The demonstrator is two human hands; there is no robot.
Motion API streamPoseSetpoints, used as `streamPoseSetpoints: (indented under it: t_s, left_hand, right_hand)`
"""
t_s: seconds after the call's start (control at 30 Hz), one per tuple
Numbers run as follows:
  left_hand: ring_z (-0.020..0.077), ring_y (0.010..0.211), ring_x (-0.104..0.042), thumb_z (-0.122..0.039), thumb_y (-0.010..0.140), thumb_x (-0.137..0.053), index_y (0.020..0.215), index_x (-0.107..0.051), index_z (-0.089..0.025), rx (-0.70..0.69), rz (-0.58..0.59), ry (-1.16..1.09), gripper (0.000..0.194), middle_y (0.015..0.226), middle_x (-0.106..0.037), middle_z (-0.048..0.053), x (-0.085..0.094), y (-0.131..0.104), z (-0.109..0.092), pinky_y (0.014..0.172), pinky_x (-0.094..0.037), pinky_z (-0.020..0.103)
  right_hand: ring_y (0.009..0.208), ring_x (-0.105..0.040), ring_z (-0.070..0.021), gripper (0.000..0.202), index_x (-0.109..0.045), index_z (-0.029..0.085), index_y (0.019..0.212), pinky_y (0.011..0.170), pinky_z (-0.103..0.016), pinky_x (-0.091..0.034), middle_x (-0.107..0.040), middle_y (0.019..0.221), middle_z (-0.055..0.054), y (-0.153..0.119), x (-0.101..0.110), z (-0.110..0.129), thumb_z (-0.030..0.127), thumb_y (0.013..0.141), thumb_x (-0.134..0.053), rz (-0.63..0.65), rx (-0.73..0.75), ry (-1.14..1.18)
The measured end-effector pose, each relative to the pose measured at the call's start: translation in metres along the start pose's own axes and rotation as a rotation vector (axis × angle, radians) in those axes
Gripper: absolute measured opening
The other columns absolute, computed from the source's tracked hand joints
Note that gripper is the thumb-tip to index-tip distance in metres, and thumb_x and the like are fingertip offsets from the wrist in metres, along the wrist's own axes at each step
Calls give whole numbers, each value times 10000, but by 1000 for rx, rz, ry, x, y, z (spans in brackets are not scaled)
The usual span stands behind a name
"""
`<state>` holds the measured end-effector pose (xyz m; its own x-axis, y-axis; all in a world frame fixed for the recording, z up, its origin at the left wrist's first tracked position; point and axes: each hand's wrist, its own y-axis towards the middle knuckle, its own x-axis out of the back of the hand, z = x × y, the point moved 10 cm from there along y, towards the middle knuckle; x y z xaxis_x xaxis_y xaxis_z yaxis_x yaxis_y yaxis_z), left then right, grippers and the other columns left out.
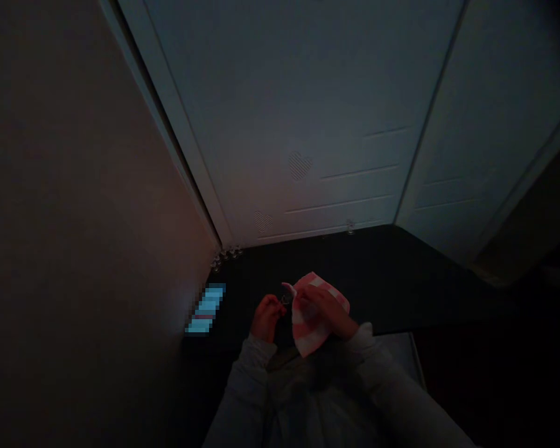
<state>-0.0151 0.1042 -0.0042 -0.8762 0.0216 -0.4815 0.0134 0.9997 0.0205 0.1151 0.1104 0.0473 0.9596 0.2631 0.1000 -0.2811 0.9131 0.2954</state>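
Over the front part of a black tabletop point(368, 267), my left hand point(266, 317) is closed, its fingertips pinching a small clear, glass-like piece point(285, 300). The dim light leaves the exact kind of this piece unclear. My right hand point(326, 306) grips a pink-and-white checked cloth point(310, 333), which hangs down below the fingers. A raised corner of the cloth is right beside the clear piece; whether they touch, I cannot tell.
Several similar small clear pieces point(226, 254) cluster at the back left corner. Another clear piece point(350, 228) stands at the back edge against a white panel point(331, 112). A lit, pixelated screen point(206, 309) lies at the left edge, by a wall point(98, 218).
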Motion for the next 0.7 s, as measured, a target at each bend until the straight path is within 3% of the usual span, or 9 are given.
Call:
streamPoseSetpoints:
  t_s: [0.1,0.2,0.33,0.53,0.7]
  left_hand:
    - [92,510,-471,-151,587,-520,667,-470,-159,14,17,66,94,539,-499,-33,-4,-2,-1,520,-336,224]
    - [89,481,-446,-166,563,-524,641,-470,-159,37,18,113,95,513,-472,-39,-7,-3,-1,497,-320,223]
    - [84,450,-418,-172,547,-522,623,-467,-163,65,28,118,94,480,-449,-47,-9,-4,4,478,-302,220]
    - [89,453,-416,-187,560,-516,620,-478,-166,47,31,202,75,464,-461,-44,-8,-3,6,485,-296,220]
    - [91,454,-414,-178,565,-505,619,-485,-167,42,49,237,59,456,-463,-43,-8,-2,6,484,-291,218]
  right_hand:
    - [857,-534,-168,245,-549,189,924,769,-303,-419,-582,931,-42,-4,0,-7,326,749,-447,-1,-28,52]
    - [924,-521,-172,363,-484,229,1073,801,-315,-414,-541,1077,-33,-10,-9,-12,302,718,-496,83,-61,106]
    - [1020,-474,-192,330,-543,219,1030,893,-348,-347,-546,1097,-25,-16,-9,-25,266,706,-500,82,-107,134]
    - [995,-495,-193,286,-591,205,957,897,-345,-340,-584,1037,-31,-15,0,-45,232,694,-480,26,-139,194]
    - [857,-555,-188,331,-557,199,981,765,-329,-424,-609,945,-38,-14,-5,-48,286,661,-549,34,-162,184]
